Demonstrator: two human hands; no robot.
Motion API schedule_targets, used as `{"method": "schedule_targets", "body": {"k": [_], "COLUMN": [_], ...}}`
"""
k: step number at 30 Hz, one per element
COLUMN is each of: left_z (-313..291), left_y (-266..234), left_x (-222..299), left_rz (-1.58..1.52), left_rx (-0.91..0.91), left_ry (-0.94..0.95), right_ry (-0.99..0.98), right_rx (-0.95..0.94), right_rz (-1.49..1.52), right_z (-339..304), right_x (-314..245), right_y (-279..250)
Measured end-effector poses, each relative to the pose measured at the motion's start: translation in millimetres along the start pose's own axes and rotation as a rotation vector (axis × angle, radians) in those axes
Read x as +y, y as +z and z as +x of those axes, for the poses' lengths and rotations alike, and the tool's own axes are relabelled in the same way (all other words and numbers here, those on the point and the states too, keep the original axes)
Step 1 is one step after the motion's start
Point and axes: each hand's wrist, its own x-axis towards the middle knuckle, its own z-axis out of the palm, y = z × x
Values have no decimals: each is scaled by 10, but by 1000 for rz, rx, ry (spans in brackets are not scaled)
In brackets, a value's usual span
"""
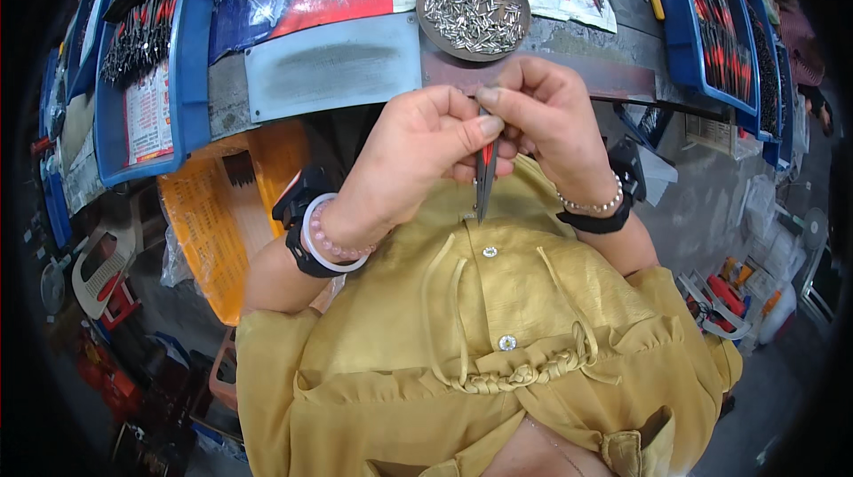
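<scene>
In front of my chest my left hand (426, 139) is closed on a slim, pointed black-and-red piece (484, 177). Its dark tip points down toward my body. My right hand (546, 113) is closed too, thumb and forefinger pinched together at the piece's upper end. Whatever sits between those fingertips is too small and covered to make out. Just beyond my hands, a round brown dish (428, 31) on the bench holds many small shiny metal pins (475, 19).
A pale blue plate (333, 68) lies at the bench's near edge. Blue bins with similar black-and-red pieces stand left (191, 59) and right (742, 91). A yellow-handled tool (656, 0) lies at the back right. An orange crate (200, 237) is below left.
</scene>
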Motion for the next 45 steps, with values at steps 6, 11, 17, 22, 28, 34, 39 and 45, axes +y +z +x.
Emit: {"method": "schedule_targets", "body": {"k": [6,11,17,22,28,34,39,45], "left_z": [39,96,144,189,220,202,203,229], "left_y": [-55,-117,-170,-199,-212,-198,-190,-214], "left_x": [8,15,36,27,-9,1,15,45], "left_rz": [8,-23,-21,-72,-112,-104,-94,-44], "left_rx": [-4,-59,-63,-88,-92,-86,-76,-62], "left_ry": [-109,-217,-243,-246,-223,-173,-155,-174], "right_ry": [195,233,234,236,257,221,191,176], "right_rx": [17,-20,13,15,36,58,41,81], "right_rz": [143,209,233,266,263,220,212,193], "right_z": [124,157,180,200,219,218,236,261], "right_x": [120,173,184,191,173,112,94,119], "right_y": [-58,-66,-48,-64,-59,-13,10,23]}}
